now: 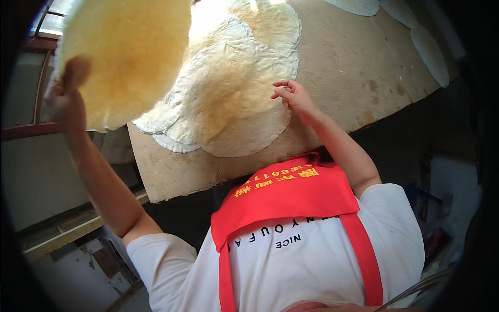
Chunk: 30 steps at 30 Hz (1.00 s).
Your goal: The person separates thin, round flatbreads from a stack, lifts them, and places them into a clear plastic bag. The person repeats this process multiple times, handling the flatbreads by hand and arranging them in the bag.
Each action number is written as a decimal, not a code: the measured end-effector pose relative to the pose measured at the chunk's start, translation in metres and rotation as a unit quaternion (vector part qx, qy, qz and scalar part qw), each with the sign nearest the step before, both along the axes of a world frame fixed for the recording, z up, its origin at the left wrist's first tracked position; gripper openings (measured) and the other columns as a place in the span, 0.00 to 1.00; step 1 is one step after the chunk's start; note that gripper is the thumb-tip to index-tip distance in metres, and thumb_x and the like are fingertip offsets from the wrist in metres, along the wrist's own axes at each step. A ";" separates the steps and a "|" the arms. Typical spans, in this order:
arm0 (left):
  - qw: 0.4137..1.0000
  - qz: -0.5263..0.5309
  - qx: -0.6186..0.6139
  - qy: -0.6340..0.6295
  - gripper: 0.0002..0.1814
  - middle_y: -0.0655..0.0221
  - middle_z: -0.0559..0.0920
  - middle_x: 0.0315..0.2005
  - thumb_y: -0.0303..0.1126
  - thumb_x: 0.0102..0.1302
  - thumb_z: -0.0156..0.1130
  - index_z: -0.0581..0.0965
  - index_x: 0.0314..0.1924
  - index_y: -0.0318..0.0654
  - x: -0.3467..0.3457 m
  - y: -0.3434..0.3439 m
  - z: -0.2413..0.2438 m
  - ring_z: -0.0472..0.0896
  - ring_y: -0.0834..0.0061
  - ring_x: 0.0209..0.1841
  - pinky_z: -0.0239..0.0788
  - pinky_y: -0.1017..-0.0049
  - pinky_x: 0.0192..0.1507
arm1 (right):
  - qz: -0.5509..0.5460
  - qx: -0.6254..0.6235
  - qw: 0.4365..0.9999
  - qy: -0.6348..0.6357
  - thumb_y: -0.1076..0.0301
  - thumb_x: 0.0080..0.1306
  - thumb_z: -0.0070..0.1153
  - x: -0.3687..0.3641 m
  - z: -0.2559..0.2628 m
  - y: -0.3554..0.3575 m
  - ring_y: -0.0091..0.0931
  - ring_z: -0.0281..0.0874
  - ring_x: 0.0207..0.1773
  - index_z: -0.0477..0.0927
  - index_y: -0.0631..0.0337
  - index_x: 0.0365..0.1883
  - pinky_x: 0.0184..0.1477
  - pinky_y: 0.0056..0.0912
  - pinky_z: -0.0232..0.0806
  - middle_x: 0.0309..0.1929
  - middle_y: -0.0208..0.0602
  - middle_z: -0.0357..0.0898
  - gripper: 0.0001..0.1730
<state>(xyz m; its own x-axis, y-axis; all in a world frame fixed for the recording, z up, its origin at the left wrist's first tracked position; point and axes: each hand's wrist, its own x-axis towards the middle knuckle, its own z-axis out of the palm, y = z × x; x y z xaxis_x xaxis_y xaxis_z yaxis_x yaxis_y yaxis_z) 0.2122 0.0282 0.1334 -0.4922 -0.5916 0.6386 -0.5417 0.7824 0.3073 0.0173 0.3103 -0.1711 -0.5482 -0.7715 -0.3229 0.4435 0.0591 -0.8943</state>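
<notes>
Raised at the upper left, my left hand [66, 97] grips the edge of a large round thin flatbread [132, 62], its middle browned and its rim pale. The raised sheet is slightly blurred. Over the worktop, my right hand [294, 99] has its fingers bent and apart, with nothing held, by the right edge of a pile of similar flatbreads [234, 89]. These overlap one another, lying flat with wrinkled pale rims. Whether my right fingertips touch the top flatbread, I cannot tell.
A brown board worktop [343, 78] with dark stains spans the area before me. More thin flatbreads [429, 50] lie along its far right edge. On the left are a window with red-brown frames [43, 78] and a wooden ledge [66, 238].
</notes>
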 end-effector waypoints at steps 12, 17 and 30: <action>0.922 -0.295 0.036 -0.247 0.11 0.58 0.79 0.34 0.19 0.55 0.47 0.73 0.39 0.35 -0.012 0.102 -0.268 0.79 0.62 0.35 0.72 0.69 0.36 | -0.192 0.171 0.964 0.061 0.65 0.61 0.52 -0.013 -0.036 0.013 0.28 0.75 0.37 0.67 0.65 0.49 0.38 0.28 0.70 0.40 0.41 0.74 0.20; 0.925 -0.320 0.092 -0.182 0.15 0.55 0.77 0.40 0.20 0.53 0.48 0.70 0.43 0.30 0.006 0.138 -0.293 0.77 0.59 0.43 0.70 0.69 0.43 | -0.106 0.156 0.979 -0.078 0.50 0.62 0.49 0.016 -0.016 0.037 0.26 0.76 0.32 0.70 0.68 0.39 0.34 0.28 0.73 0.33 0.42 0.75 0.25; 0.891 -0.200 0.408 -0.010 0.10 0.62 0.80 0.30 0.22 0.58 0.51 0.74 0.41 0.31 0.022 0.118 -0.246 0.77 0.70 0.28 0.66 0.76 0.32 | -0.066 -0.139 0.988 0.015 0.59 0.67 0.44 0.045 0.067 -0.033 0.19 0.74 0.26 0.72 0.63 0.36 0.23 0.16 0.65 0.29 0.35 0.77 0.14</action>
